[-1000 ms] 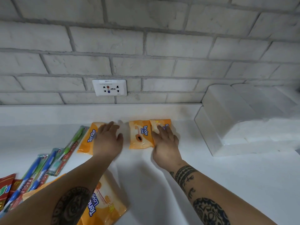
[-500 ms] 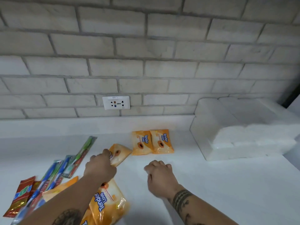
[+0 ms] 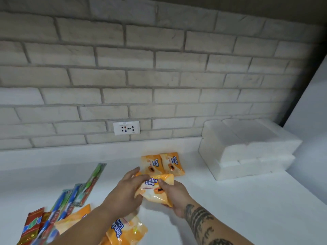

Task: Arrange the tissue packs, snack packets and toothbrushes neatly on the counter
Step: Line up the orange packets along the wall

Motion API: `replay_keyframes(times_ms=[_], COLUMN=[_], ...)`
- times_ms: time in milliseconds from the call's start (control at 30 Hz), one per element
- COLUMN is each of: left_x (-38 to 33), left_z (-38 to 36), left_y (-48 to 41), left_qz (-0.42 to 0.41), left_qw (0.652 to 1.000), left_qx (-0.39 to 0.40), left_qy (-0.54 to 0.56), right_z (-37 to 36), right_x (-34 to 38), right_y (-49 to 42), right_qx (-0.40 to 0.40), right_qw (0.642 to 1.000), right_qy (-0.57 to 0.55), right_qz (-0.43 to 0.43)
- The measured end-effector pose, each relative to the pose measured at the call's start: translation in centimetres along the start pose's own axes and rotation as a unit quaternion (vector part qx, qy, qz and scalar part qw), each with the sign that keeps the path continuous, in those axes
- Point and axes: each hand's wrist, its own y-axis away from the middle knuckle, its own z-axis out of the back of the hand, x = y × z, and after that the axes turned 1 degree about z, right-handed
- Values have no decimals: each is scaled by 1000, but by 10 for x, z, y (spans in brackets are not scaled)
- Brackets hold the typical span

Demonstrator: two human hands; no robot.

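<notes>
White counter (image 3: 230,200), tissue pack (image 3: 155,190) between left hand (image 3: 125,193) and right hand (image 3: 177,197)

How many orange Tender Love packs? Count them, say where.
5 packs: two at the back, one pack held by left hand and right hand, two at the bottom edge; others may be hidden.

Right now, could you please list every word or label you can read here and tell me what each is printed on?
"Tender Love": back-left orange plastic tissue pack.
"Tender Love": back-right orange tissue pack.
"nder Love", start covered: middle orange tissue pack gripped by left hand and right hand.
"Tender Love": nearest orange tissue pack.
"EAGLE": blue toothbrush package.
Unreadable: white wall socket label, red snack packets.
</notes>
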Motion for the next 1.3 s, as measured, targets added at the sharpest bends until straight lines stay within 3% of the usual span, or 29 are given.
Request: replay_keyframes(times_ms=[100, 167, 233, 400, 600, 700, 767, 800, 967, 1100, 1200, 1300], left_x=[-10, -22, -30, -35, -37, -41, -43, -42, -31, -25, -23, -21], left_z=[5, 11, 13, 11, 7, 4, 0, -4, -23, -31, -34, -36], left_y=[0, -5, -12, -17, -13, -12, -11, -11, -16, -24, -32, -40], left_qz=[88, 185, 223, 250, 237, 254, 274, 279, 301, 316, 329, 346], left_qw=[983, 923, 883, 861, 858, 804, 760, 755, 765, 747, 728, 743], left_qx=[-47, -65, -64, -91, -91, -97, -50, -27, -58, -56, -32, -15], left_qy=[157, 331, 407, 434, 447, 529, 587, 593, 566, 582, 601, 573], right_z=[5, 4, 3, 5, 14, 16, 16, 15, 15, 23, 25, 21], right_x=[4, 4, 5, 5, -2, -9, -12, -14, -25, -32, -32, -28], right_y=[9, 14, 22, 41, 53, 46, 39, 35, 25, 14, -1, -13], right_qx=[-26, -35, -32, 4, 10, -25, -43, -44, -19, -14, -30, -34], right_qw=[998, 995, 994, 994, 997, 996, 994, 993, 998, 1000, 999, 999], right_qy=[-54, -76, -94, -93, -52, -71, -92, -98, -55, 13, -11, -16], right_qz=[33, 47, 55, 53, 53, 50, 48, 46, 30, 9, 11, 16])
